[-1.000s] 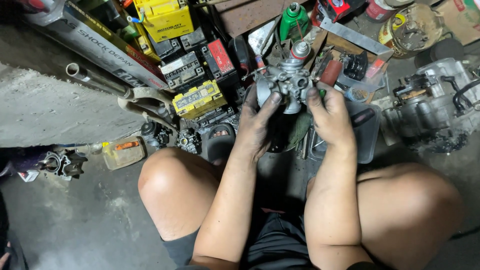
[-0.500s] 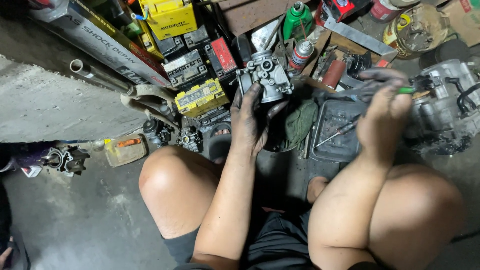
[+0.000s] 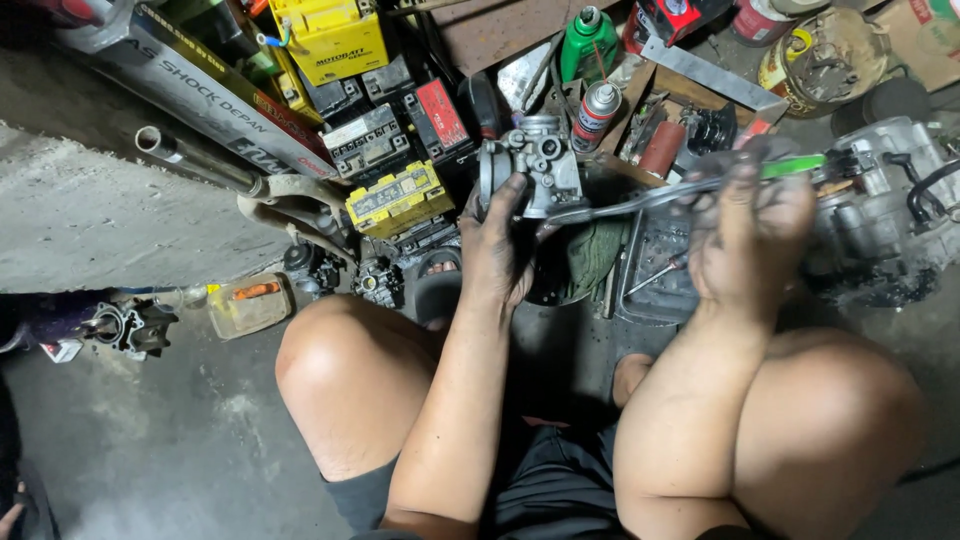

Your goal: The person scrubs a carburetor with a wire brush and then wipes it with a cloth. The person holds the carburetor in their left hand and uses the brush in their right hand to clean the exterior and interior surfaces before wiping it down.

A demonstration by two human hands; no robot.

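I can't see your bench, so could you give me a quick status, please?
Left hand grips carburetor. Right hand holds green-handled screwdriver, tip at it. Nothing between.

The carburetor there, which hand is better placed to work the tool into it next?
Probably the right hand: it already grips the green-handled screwdriver, tip at the carburetor. The left hand is holding the carburetor up.

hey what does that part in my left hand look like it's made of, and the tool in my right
Carburetor: seemingly cast metal, likely aluminium, by its dull grey, grainy, lumpy body. Screwdriver: bare steel shaft with a shiny grey glint; the green handle looks like translucent plastic.
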